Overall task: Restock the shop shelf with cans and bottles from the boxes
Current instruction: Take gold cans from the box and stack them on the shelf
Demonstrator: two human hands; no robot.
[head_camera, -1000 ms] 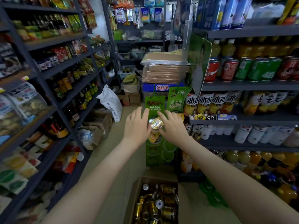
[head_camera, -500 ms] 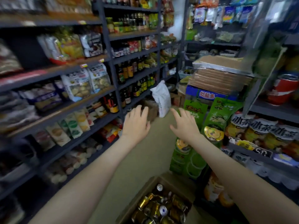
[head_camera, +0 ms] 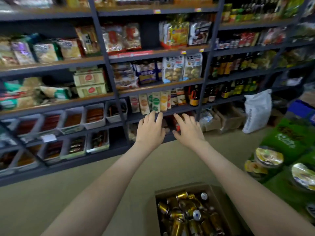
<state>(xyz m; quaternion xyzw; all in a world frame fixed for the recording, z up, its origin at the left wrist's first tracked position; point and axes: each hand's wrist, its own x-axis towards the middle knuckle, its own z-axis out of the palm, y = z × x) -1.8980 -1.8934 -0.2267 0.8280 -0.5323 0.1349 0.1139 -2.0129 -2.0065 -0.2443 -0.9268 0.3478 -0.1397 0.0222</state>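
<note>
Our bare left hand (head_camera: 150, 128) and right hand (head_camera: 188, 129) hover side by side at frame centre. Their fingers are spread and relaxed, apart and holding nothing, before the dark grey metal shelf rack (head_camera: 106, 65) of crinkly snack packets. At lower middle sits the open brown cardboard box (head_camera: 183, 188), heaped with shiny gold cylindrical cans (head_camera: 184, 212). A lumpy white sack (head_camera: 257, 111) stands at right.

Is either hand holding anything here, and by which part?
Nothing is held. Left hand and right hand are both open, fingers spread; the gold cans lie in the box below.
</note>
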